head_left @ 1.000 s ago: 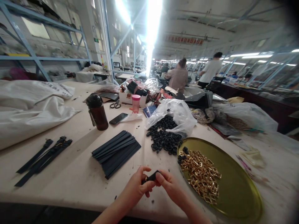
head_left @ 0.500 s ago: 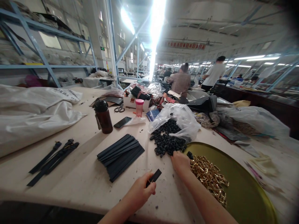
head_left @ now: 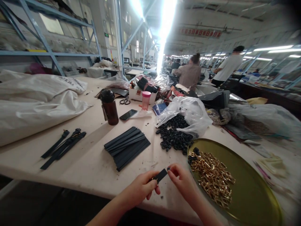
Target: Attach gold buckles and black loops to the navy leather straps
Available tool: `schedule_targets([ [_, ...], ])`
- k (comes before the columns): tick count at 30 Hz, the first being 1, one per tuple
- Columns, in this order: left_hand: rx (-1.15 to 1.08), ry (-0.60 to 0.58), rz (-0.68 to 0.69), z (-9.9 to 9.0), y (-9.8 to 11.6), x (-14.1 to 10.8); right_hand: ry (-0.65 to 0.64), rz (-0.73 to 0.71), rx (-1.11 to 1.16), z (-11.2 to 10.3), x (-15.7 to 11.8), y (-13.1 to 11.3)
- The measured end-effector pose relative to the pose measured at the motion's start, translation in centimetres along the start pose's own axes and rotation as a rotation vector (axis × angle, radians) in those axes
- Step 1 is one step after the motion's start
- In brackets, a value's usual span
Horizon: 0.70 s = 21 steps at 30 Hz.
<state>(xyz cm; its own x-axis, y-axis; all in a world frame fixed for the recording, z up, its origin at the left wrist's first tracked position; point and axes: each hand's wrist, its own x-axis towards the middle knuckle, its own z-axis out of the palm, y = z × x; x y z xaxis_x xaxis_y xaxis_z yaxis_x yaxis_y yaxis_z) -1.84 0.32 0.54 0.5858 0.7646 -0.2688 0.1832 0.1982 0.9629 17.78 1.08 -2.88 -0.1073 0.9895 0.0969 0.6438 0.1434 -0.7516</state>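
My left hand (head_left: 146, 185) is closed on a black strap (head_left: 161, 175), whose flat end sticks out to the right; a bit of gold metal shows at the fingers. Just right of that end, my right hand (head_left: 178, 177) pinches a small black loop (head_left: 168, 169). Behind it, a pile of black loops (head_left: 172, 136) spills from a clear plastic bag (head_left: 195, 111). Gold buckles (head_left: 213, 175) lie heaped on a round olive-gold tray (head_left: 249, 188), with a few black loops at its left edge. Flat black straps (head_left: 128, 146) are stacked left of centre.
Straps with buckles (head_left: 64, 147) lie at the left. Farther back are a dark bottle (head_left: 110, 108), a phone (head_left: 128, 114), scissors (head_left: 125, 101), a pink-lidded cup (head_left: 145, 101) and a white sack (head_left: 42, 106). Two people stand beyond the table.
My right hand has come from the loop pile to the strap's end, now with a loop in its fingers. My left hand still holds the strap. The camera view has shifted.
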Motion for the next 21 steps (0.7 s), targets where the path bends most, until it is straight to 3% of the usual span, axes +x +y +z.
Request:
schedule_targets([
  [3, 0.06, 0.046, -0.004, 0.1, -0.3, 0.1, 0.049, 0.153, 0.456, 0.5, -1.3, -1.5],
  [6, 0.123, 0.084, -0.016, 0.4, -0.5, 0.0, 0.087, 0.257, 0.646, 1.0, -2.1, -2.6],
  [13, 0.195, 0.094, 0.054, 1.0, 0.4, -0.6, 0.059, 0.244, 0.714, 2.0, -2.5, -2.9],
  [21, 0.174, 0.09, 0.024, 1.2, 0.2, -0.1, 0.066, 0.262, 0.72, 2.0, -2.7, -2.8],
])
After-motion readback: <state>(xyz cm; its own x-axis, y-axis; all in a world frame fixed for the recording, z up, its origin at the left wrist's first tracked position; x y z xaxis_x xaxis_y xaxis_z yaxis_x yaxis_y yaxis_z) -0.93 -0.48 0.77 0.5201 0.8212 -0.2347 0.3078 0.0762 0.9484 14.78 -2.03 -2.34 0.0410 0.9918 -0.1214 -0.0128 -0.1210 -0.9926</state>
